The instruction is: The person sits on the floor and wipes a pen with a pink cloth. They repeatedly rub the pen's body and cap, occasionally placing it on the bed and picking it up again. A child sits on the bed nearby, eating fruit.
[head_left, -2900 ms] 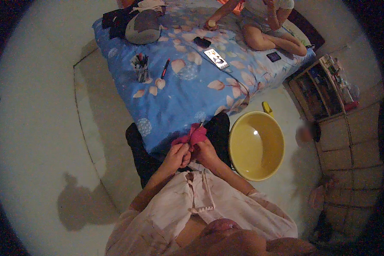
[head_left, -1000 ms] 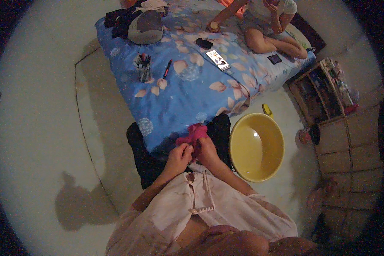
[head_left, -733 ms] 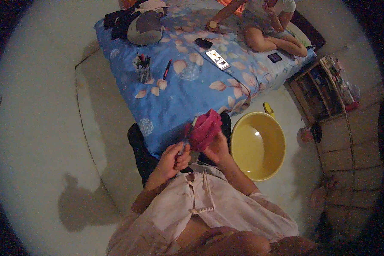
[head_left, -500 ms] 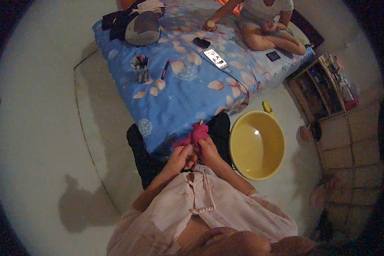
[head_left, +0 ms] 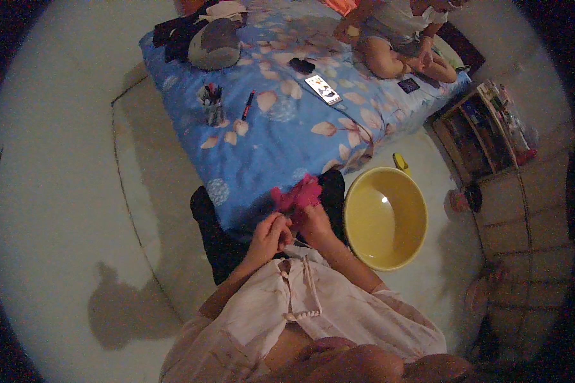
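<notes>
A crumpled bright pink cloth [head_left: 301, 191] is gripped in my right hand [head_left: 312, 226], just over the near edge of the bed. Most of the cloth spreads beyond my fingers; what kind of piece it is cannot be made out. Close beside it, my left hand [head_left: 271, 236] has its fingers bent and drawn together. Whether part of the cloth or something small is between them is hidden. Both hands are above my lap, between my dark-clothed legs.
A yellow basin [head_left: 386, 220] stands on the floor to my right, by a low shelf [head_left: 473, 131]. On the blue flowered bed [head_left: 249, 163] lie a lit phone [head_left: 323, 89], a cup of pens [head_left: 211, 105], a red marker [head_left: 248, 105] and a cap [head_left: 214, 46]. Another person [head_left: 396, 32] sits on it.
The pink cloth and my right hand have shifted slightly right and away from my left hand. The other person has leaned and drawn an arm back.
</notes>
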Demonstrator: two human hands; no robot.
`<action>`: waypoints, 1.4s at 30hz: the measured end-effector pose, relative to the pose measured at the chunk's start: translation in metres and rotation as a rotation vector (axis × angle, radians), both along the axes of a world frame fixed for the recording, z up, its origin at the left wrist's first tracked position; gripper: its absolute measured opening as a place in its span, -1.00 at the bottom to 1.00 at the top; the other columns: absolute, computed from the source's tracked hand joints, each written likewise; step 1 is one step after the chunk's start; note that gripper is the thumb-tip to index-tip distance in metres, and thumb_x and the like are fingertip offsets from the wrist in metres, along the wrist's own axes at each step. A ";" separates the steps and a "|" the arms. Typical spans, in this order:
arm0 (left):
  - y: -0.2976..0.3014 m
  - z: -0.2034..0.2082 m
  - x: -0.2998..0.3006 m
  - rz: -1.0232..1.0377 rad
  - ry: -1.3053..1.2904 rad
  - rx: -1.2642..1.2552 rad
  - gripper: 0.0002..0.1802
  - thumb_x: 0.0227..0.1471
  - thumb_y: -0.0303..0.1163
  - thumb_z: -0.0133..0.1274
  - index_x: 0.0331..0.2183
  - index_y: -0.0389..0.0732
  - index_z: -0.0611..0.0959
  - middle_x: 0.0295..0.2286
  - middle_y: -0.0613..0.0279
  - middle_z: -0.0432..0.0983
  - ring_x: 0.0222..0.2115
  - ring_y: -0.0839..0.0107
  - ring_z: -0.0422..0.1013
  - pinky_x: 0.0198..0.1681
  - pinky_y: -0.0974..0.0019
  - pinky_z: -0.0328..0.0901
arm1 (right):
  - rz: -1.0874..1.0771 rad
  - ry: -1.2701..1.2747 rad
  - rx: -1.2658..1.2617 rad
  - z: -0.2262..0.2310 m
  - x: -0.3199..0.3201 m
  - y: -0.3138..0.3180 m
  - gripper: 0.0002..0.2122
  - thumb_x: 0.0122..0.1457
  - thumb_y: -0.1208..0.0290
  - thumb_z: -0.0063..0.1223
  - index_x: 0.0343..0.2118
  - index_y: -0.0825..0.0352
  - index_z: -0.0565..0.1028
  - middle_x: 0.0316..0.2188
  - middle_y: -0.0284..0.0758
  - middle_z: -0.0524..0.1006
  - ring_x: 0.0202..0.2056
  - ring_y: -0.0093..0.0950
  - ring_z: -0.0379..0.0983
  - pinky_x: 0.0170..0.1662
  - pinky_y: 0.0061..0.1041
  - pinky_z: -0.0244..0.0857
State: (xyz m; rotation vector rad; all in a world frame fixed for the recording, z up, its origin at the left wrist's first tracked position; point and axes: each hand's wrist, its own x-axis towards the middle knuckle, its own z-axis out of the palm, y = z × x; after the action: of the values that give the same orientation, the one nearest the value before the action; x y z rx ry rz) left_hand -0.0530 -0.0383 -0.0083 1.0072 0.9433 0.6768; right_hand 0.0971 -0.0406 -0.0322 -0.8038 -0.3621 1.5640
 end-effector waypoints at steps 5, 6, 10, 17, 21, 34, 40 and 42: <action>0.002 -0.003 -0.002 -0.004 -0.021 -0.070 -0.68 0.22 -0.21 -0.25 -0.37 -0.24 0.45 -0.71 0.37 0.30 -0.75 0.62 0.15 -0.71 0.53 0.06 | -0.031 -0.060 -0.027 -0.010 -0.003 -0.001 -0.75 0.15 0.32 -0.11 -0.13 0.24 0.33 -0.24 -0.36 0.43 -0.21 -0.41 0.38 -0.14 -0.34 0.29; 0.002 -0.005 -0.005 -0.060 -0.073 -0.100 -0.68 0.22 -0.20 -0.24 -0.38 -0.24 0.46 -0.71 0.38 0.28 -0.75 0.62 0.14 -0.71 0.52 0.04 | -0.099 -0.003 -0.008 -0.008 0.002 0.005 -0.70 0.14 0.23 -0.04 -0.11 0.22 0.31 -0.26 -0.38 0.41 -0.19 -0.43 0.37 -0.12 -0.35 0.28; -0.002 0.000 -0.005 -0.081 -0.139 -0.226 -0.68 0.22 -0.22 -0.23 -0.41 -0.25 0.46 -0.72 0.40 0.23 -0.75 0.62 0.14 -0.71 0.49 0.03 | 0.008 0.069 0.139 -0.001 0.013 0.014 -0.64 0.14 0.19 -0.02 -0.05 0.20 0.30 -0.24 -0.39 0.40 -0.18 -0.44 0.35 -0.07 -0.38 0.23; -0.002 0.004 0.000 -0.045 0.042 0.089 -0.69 0.22 -0.25 -0.24 -0.40 -0.25 0.46 -0.73 0.40 0.21 -0.76 0.63 0.12 -0.72 0.51 0.02 | -0.025 -0.001 0.036 -0.004 0.005 0.000 -0.73 0.13 0.31 -0.07 -0.11 0.23 0.34 -0.25 -0.36 0.42 -0.23 -0.43 0.38 -0.16 -0.38 0.29; -0.004 -0.001 -0.001 -0.061 -0.078 -0.046 -0.71 0.22 -0.24 -0.23 -0.37 -0.25 0.47 -0.74 0.40 0.20 -0.77 0.63 0.10 -0.73 0.51 -0.01 | -0.055 0.001 0.010 -0.011 0.009 0.009 -0.72 0.12 0.21 -0.02 -0.14 0.18 0.33 -0.29 -0.41 0.39 -0.30 -0.51 0.34 -0.20 -0.45 0.28; 0.000 -0.002 -0.005 -0.041 -0.261 -0.297 -0.70 0.20 -0.18 -0.22 -0.36 -0.22 0.43 -0.74 0.41 0.16 -0.77 0.61 0.05 -0.74 0.51 -0.07 | 0.008 0.116 0.061 -0.008 -0.007 -0.001 -0.75 0.14 0.33 -0.08 -0.13 0.28 0.35 -0.25 -0.35 0.45 -0.22 -0.43 0.41 -0.16 -0.39 0.31; 0.000 0.006 -0.006 -0.103 -0.317 -0.388 -0.68 0.19 -0.16 -0.21 -0.38 -0.20 0.47 -0.76 0.40 0.20 -0.79 0.60 0.08 -0.77 0.51 -0.06 | -0.016 0.114 0.016 0.007 0.011 0.011 -0.74 0.15 0.29 -0.08 -0.12 0.27 0.35 -0.24 -0.37 0.45 -0.22 -0.43 0.40 -0.12 -0.38 0.30; 0.001 -0.014 -0.012 -0.088 -0.396 -0.456 -0.68 0.19 -0.16 -0.21 -0.38 -0.20 0.47 -0.76 0.40 0.20 -0.79 0.60 0.08 -0.77 0.51 -0.06 | -0.002 0.105 0.026 0.014 0.007 0.013 -0.73 0.15 0.27 -0.07 -0.12 0.26 0.35 -0.25 -0.37 0.44 -0.22 -0.44 0.39 -0.11 -0.43 0.29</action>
State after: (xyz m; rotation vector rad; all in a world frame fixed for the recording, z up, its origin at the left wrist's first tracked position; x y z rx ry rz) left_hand -0.0647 -0.0376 -0.0225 0.4826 0.6571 0.5285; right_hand 0.1038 -0.0273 -0.0187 -0.6988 -0.3045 1.5896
